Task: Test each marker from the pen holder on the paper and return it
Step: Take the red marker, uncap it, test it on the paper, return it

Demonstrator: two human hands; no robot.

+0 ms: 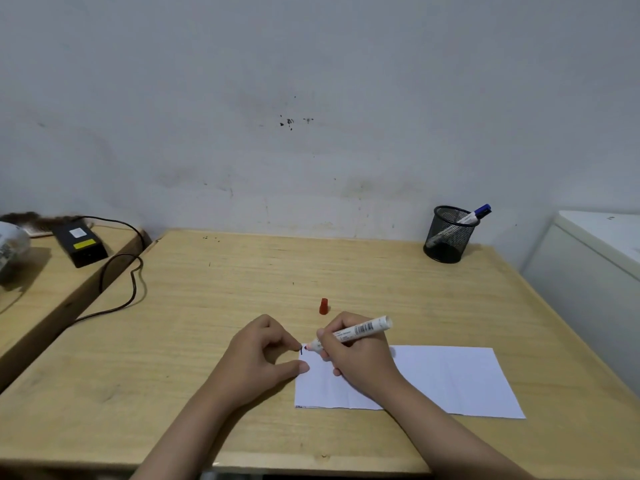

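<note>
My right hand [356, 355] grips a white marker [360, 330], uncapped, with its red tip touching the top left corner of a white sheet of paper [450, 379]. A short dark mark sits by the tip. My left hand [259, 358] rests on the table with its fingertips pressing the paper's left edge. The marker's red cap [323, 306] stands upright on the table just behind my hands. At the back right stands a black mesh pen holder [448, 235] with a blue-capped marker [476, 213] leaning in it.
The wooden table [173, 341] meets a white wall at the back. On a lower desk to the left lies a black power adapter [81, 244], its cable [133, 285] trailing onto the table. A white cabinet [595, 258] stands at the right.
</note>
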